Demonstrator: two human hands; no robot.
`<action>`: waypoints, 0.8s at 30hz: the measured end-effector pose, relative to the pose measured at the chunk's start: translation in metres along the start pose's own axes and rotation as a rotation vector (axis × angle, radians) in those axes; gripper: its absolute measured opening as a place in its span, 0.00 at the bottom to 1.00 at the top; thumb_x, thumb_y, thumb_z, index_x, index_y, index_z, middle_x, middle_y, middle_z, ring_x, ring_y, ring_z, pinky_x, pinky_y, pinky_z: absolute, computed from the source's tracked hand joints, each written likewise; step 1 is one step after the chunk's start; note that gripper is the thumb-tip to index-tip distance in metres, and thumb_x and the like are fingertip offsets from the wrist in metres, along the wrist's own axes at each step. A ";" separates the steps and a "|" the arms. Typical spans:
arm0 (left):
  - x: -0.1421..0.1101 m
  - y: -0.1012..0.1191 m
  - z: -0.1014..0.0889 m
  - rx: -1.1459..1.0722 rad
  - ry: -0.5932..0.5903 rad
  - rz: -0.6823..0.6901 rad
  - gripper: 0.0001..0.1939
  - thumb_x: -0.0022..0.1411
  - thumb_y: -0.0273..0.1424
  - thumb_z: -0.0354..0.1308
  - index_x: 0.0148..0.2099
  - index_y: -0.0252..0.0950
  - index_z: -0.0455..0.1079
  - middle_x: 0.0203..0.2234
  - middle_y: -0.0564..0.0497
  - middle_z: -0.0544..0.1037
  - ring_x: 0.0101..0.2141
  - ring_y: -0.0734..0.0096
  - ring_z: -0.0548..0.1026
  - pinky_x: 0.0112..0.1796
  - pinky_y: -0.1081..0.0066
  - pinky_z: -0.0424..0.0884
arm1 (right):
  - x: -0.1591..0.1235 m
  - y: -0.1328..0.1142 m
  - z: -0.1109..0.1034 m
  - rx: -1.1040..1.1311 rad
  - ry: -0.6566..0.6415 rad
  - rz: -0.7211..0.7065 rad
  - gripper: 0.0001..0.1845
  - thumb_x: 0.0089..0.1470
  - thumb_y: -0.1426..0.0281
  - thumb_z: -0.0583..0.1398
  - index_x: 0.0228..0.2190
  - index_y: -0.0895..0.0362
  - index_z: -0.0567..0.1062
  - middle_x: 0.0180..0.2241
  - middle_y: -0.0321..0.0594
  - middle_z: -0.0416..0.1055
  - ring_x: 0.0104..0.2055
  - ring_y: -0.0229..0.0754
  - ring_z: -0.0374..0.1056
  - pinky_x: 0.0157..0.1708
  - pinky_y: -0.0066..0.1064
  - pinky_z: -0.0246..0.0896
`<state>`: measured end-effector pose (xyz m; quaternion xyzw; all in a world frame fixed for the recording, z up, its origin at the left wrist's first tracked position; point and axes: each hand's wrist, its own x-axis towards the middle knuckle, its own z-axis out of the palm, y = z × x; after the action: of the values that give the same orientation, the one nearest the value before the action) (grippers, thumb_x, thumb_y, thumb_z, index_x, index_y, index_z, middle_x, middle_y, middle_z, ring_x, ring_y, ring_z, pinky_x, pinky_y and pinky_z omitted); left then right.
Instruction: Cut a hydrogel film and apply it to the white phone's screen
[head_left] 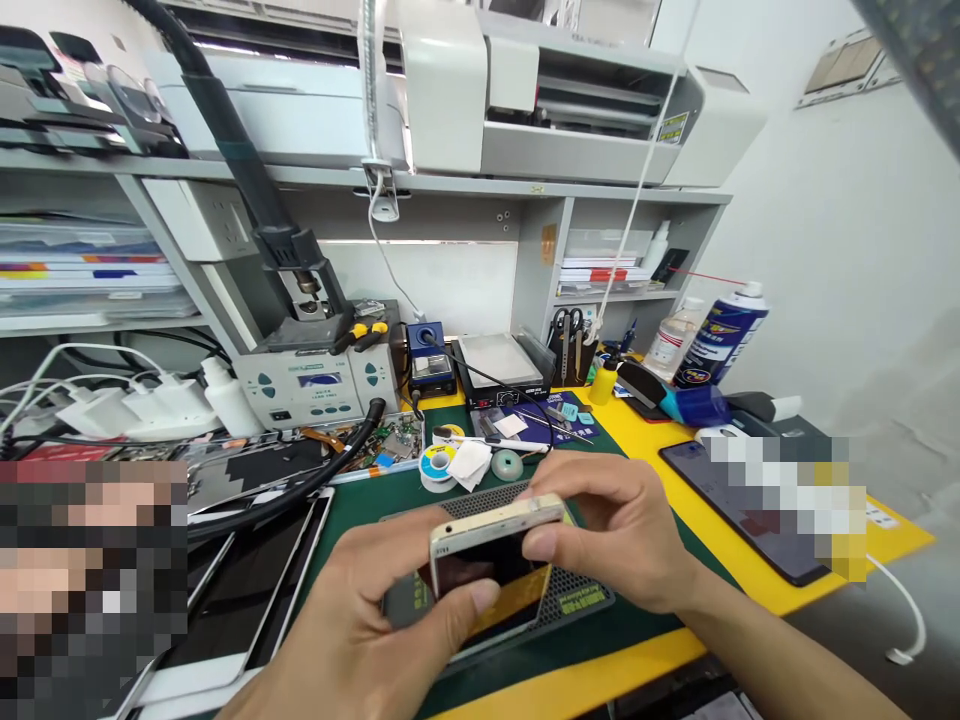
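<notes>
Between my two hands a smartphone (499, 522) with a pale, worn frame is held up at a tilt, its edge with a small round hole facing me and its dark glossy screen below. My left hand (382, 590) grips the left side, thumb across the screen. My right hand (611, 525) pinches the right top corner between thumb and fingers. Beneath the phone lies a dark perforated pad (589, 590) with yellow print, on a green mat (649, 628). The phone's back is hidden from me.
Solder spools (437, 462) and a white paper scrap (471, 466) lie behind the phone. At left are a rework station (300, 385), a black hose (300, 490) and flat screens (247, 590). A tablet (739, 510) and a spray can (721, 335) are at right.
</notes>
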<state>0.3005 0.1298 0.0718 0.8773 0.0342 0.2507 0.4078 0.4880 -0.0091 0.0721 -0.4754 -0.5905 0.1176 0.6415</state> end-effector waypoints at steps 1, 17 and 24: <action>0.001 0.002 -0.001 0.036 0.021 0.065 0.07 0.67 0.33 0.63 0.45 0.45 0.81 0.29 0.54 0.82 0.29 0.67 0.78 0.29 0.74 0.73 | 0.000 -0.002 0.001 -0.019 0.005 -0.055 0.07 0.52 0.72 0.74 0.35 0.55 0.86 0.28 0.40 0.79 0.28 0.40 0.72 0.28 0.30 0.68; -0.003 -0.031 -0.021 0.653 0.208 0.575 0.24 0.64 0.17 0.56 0.59 0.40 0.73 0.52 0.47 0.83 0.53 0.58 0.78 0.57 0.60 0.73 | 0.002 0.003 -0.006 -0.562 -0.069 -0.627 0.14 0.58 0.75 0.66 0.47 0.57 0.78 0.36 0.52 0.84 0.35 0.46 0.81 0.37 0.36 0.79; 0.002 -0.031 -0.018 0.523 0.209 0.592 0.25 0.62 0.15 0.56 0.59 0.38 0.72 0.49 0.46 0.84 0.50 0.61 0.79 0.54 0.62 0.74 | -0.001 0.006 -0.004 -0.562 -0.089 -0.621 0.16 0.59 0.74 0.66 0.50 0.56 0.78 0.34 0.49 0.83 0.35 0.47 0.80 0.35 0.38 0.79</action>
<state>0.2981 0.1635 0.0593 0.8932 -0.1161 0.4278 0.0757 0.4940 -0.0088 0.0681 -0.4256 -0.7420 -0.2267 0.4656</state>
